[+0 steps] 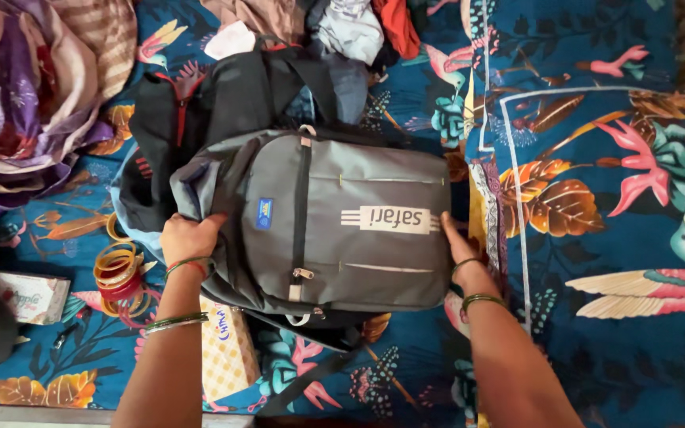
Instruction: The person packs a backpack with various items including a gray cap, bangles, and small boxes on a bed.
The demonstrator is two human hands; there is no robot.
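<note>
- A grey fabric backpack (334, 226) with a black zip strip is seen at the frame's centre, laid on a blue bird-patterned bed sheet (612, 333).
- Its left edge is gripped by the left hand (188, 238); the right hand (455, 242) is pressed flat and open against its right edge.
- Black clothing (192, 119) is overlapped by its upper left; stacked orange and red bangles (119, 273) lie lower left.
- Its contents cannot be told.

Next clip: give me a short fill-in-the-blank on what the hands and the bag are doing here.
1. Both hands hold a grey ____ lying on the bedsheet.
2. The left hand grips the backpack's ____ edge as seen in the picture.
3. The right hand is pressed flat against its ____ edge.
4. A stack of ____ lies just left of the left wrist.

Missing words: backpack; left; right; bangles
</note>
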